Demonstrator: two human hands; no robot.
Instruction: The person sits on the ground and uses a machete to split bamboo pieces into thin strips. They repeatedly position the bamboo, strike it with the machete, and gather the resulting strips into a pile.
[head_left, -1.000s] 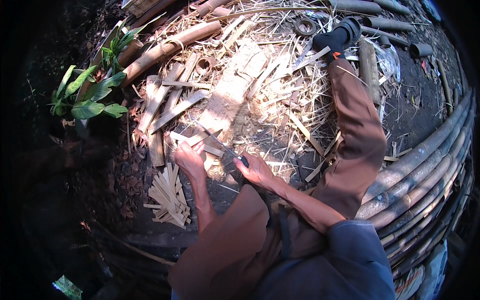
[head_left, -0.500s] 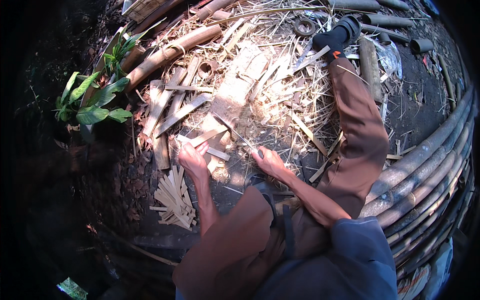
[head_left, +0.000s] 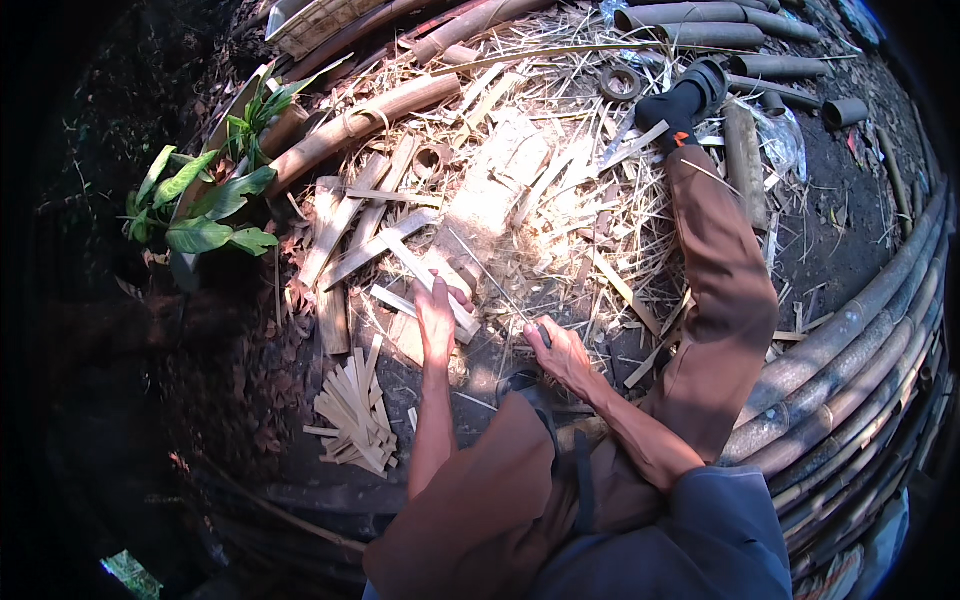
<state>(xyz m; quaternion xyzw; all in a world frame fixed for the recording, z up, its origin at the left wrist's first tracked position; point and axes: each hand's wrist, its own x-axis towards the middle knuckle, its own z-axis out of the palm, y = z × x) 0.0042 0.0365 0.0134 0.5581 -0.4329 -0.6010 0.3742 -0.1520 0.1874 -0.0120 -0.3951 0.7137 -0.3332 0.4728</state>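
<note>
My left hand (head_left: 436, 318) is closed around a flat pale bamboo strip (head_left: 408, 258), which slants from upper left to lower right. Beneath that hand, another pale strip (head_left: 388, 298) lies across a wooden block (head_left: 408, 338). My right hand (head_left: 562, 356) grips the handle of a knife (head_left: 487, 273). Its long thin blade points up and left, apart from the strip in my left hand. Below and left of my left hand, a fanned pile of cut bamboo strips (head_left: 352, 418) lies on the ground.
Shavings (head_left: 560, 230) cover the sunlit ground ahead. Split bamboo pieces (head_left: 375, 250) and a thick bamboo tube (head_left: 365, 125) lie at the upper left, near a leafy plant (head_left: 200, 210). My outstretched leg (head_left: 715, 270) bounds the right, with long bamboo poles (head_left: 840, 350) beyond it.
My left hand has moved right and turned the strip, which now points up and left instead of toward the blade. The knife has come away from it. The whole view has shifted slightly.
</note>
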